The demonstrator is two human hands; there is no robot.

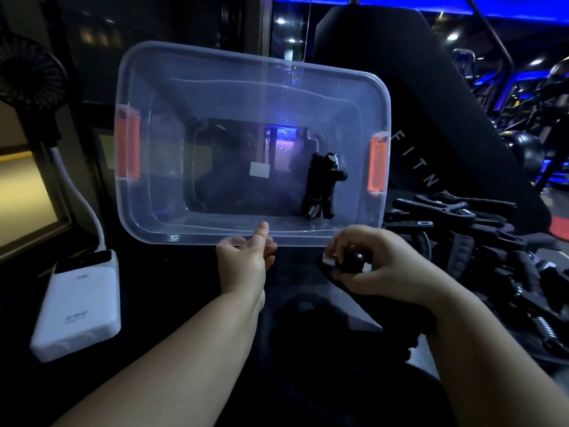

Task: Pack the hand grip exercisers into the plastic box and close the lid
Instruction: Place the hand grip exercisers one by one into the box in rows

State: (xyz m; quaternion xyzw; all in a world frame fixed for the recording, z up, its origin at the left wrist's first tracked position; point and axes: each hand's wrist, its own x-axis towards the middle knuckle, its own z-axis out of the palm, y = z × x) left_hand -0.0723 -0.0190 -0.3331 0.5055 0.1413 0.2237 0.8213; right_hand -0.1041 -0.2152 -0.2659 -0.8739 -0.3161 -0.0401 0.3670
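Observation:
A clear plastic box (147, 211) with orange side latches (127, 146) stands open in front of me, tipped toward me. One black hand grip exerciser (323, 186) lies inside at the right end. My left hand (246, 263) grips the near rim of the box, thumb over the edge. My right hand (378, 263) is closed on another black hand grip exerciser (351, 261) with a metal knob, just below the box's near right corner. A pile of several black exercisers (480, 238) lies to the right. No lid is visible.
A white power bank (77, 303) with a white cable lies at the left on the dark surface. A small black fan (27, 78) stands at the back left. A black padded seat back (431, 118) rises behind the box; gym equipment fills the far right.

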